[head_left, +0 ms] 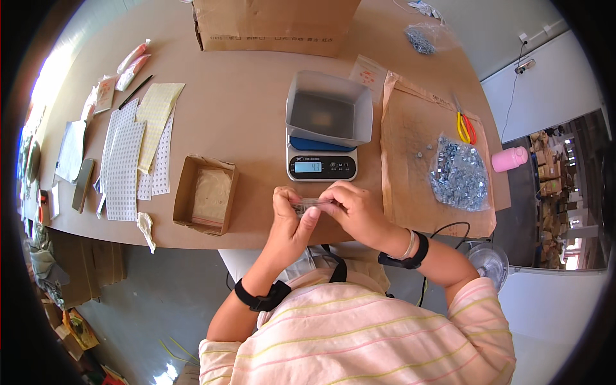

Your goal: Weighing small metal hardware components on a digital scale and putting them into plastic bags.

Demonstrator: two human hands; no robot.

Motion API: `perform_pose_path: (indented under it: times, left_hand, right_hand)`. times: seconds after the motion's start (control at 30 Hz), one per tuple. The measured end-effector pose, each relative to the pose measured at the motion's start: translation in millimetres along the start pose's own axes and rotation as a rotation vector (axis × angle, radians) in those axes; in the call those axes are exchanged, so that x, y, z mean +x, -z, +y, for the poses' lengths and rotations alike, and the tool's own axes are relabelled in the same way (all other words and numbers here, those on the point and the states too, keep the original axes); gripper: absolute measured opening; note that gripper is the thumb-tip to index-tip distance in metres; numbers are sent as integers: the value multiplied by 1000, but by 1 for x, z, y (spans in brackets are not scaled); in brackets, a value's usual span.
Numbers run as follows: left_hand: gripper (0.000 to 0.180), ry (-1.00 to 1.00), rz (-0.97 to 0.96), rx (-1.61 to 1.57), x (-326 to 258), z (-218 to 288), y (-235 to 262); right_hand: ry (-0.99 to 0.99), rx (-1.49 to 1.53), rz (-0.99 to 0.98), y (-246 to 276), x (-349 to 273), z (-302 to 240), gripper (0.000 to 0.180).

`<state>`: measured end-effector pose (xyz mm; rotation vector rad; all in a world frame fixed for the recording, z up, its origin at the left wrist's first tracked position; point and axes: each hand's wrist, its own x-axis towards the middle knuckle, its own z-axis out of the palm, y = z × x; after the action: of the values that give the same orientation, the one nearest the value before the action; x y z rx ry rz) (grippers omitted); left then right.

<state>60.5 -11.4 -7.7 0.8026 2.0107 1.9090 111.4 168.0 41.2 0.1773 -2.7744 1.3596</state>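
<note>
Both hands meet at the table's near edge, just below the digital scale (321,168). Between them is a small clear plastic bag (308,203), its contents too small to make out. My left hand (289,221) grips one side of the bag, with the thumb along its front. The fingers of my right hand (359,208) pinch the bag's other end. A grey plastic bin (359,119) sits on the scale over a blue piece (321,144). Left of my hands stands an open cardboard box (180,199) with flat clear bags (212,192) inside.
On the right, a flattened cardboard sheet (404,160) carries a bag of small metal parts (459,173) and scissors (465,128). A pink bottle (509,159) lies beside it. Sticker sheets (123,167) and a pen (135,92) lie left. A large carton (276,25) stands behind.
</note>
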Motion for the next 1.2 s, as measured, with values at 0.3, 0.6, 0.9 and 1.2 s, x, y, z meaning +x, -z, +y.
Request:
perform_pose_path:
  times: [0.3, 0.6, 0.9, 1.2]
  left_hand:
    - [10, -76, 47, 425, 5, 34, 38]
    - [11, -157, -69, 374, 23, 35, 32]
    - [9, -269, -130, 450, 18, 36, 32]
    - [24, -257, 192, 535, 23, 114, 75]
  right_hand:
    - [43, 71, 145, 15, -4, -6, 6]
    - [193, -69, 65, 15, 3, -4, 11]
    - [272, -62, 11, 6, 9, -4, 11]
    - [384, -116, 0, 102, 97, -59, 10]
